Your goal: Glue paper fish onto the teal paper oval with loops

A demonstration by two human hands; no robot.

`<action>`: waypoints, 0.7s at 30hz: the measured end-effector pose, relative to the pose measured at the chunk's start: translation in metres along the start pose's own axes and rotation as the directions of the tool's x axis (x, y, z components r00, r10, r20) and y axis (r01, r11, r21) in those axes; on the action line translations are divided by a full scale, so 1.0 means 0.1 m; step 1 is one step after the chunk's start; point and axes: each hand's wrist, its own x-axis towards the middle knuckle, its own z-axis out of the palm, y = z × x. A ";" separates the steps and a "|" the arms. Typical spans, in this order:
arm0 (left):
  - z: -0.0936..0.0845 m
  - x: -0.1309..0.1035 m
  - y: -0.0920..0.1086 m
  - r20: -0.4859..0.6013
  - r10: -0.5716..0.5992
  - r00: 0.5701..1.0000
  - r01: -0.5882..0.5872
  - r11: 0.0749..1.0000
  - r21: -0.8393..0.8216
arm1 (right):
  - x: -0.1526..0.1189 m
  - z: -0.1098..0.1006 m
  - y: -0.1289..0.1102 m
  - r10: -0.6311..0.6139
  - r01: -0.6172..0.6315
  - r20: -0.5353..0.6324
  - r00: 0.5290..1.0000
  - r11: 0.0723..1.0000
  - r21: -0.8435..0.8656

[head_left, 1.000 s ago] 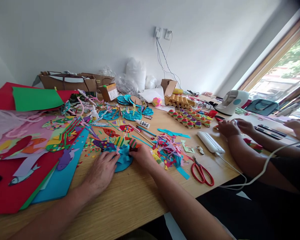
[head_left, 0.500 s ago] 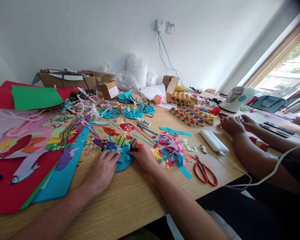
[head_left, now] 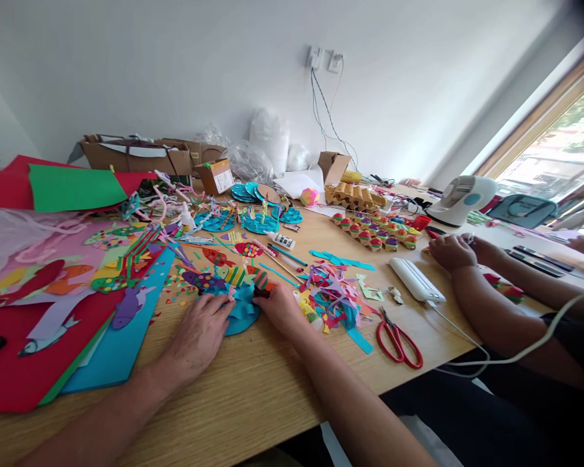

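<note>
A round blue paper piece [head_left: 243,316] with a ruffled top lies on the table between my hands. My left hand [head_left: 202,324] rests on its left side, fingers together and pressing on the blue paper. At its right edge my right hand [head_left: 278,305] pinches a small dark reddish-brown piece [head_left: 261,294]. Behind the blue piece stand paper fish: a purple dotted one [head_left: 203,281], a yellow-green striped one [head_left: 234,275] and a green-and-red striped one [head_left: 261,279]. The fingertips of my left hand are partly hidden against the ruffles.
Coloured paper scraps [head_left: 333,292], red scissors [head_left: 398,340] and a white power bank [head_left: 417,280] lie to the right. Red and blue sheets [head_left: 126,347] cover the left side. A glue bottle [head_left: 279,240] lies behind. Another person's hands [head_left: 452,251] work at the right.
The view has shifted slightly. My hands stay almost in place on the blue piece, with no clear change in their hold.
</note>
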 end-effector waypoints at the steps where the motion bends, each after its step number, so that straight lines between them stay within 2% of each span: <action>1: 0.00 0.00 0.00 0.001 0.001 1.000 -0.001 1.000 0.001 | 0.00 -0.01 -0.01 0.005 -0.004 0.007 1.000 1.000 -0.007; 12: 0.00 0.00 0.00 0.021 -0.004 1.000 0.004 1.000 -0.002 | 0.01 -0.02 -0.04 0.054 -0.051 0.020 0.998 0.990 -0.131; 21: -0.01 0.01 0.02 0.049 -0.016 0.999 0.015 1.000 0.015 | -0.02 -0.04 -0.06 0.009 -0.003 0.038 0.999 0.989 -0.149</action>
